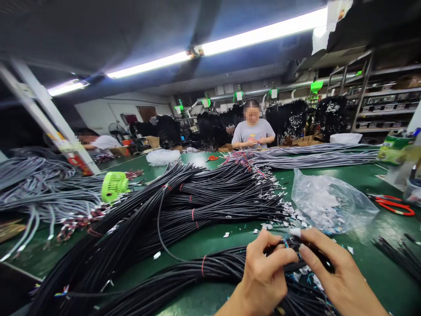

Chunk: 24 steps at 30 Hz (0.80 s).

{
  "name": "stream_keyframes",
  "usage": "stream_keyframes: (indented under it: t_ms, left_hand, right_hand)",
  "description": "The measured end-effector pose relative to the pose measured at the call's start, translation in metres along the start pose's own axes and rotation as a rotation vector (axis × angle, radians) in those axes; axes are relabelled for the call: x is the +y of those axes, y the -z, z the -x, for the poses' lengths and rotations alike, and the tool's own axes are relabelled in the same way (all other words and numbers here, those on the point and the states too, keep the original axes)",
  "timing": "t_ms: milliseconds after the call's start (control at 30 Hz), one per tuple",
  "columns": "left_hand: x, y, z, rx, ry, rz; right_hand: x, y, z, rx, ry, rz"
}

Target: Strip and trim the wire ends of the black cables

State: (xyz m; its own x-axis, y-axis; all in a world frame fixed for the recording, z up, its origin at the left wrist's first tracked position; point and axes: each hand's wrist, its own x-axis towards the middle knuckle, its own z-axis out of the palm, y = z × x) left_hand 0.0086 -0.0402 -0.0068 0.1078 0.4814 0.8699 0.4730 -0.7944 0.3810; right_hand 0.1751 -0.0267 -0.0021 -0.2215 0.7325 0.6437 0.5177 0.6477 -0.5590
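My left hand (266, 267) is closed with its fingers curled on a black cable (297, 244) whose end shows thin blue wire. Opposite it, my right hand (337, 263) pinches the same cable between thumb and index finger; a white covering sits on one fingertip. The fingers partly hide the cable end. Beneath both hands runs a bundle of black cables (184, 274), tied with a red band. Larger banded bundles of black cables (217, 210) lie beyond, their stripped ends pointing right. White scraps (226, 235) are scattered on the green table (210, 241).
A clear plastic bag (332, 202) with white scraps lies ahead of my right hand. Red-handled scissors (394, 205) are at the right. Grey cables (42, 184) and a green fan (114, 186) stand left. Across the table sits a person (252, 129).
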Motion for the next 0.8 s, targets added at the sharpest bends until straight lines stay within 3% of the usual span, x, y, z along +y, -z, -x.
stream_keyframes:
  t_ms: [133, 800]
  left_hand:
    - [0.000, 0.001, 0.001, -0.023, -0.027, -0.070]
    - [0.002, 0.000, -0.002, -0.038, -0.045, -0.094]
  right_hand:
    - [-0.006, -0.002, -0.003, -0.029, 0.087, -0.004]
    - [-0.008, -0.003, -0.004, -0.073, -0.009, -0.077]
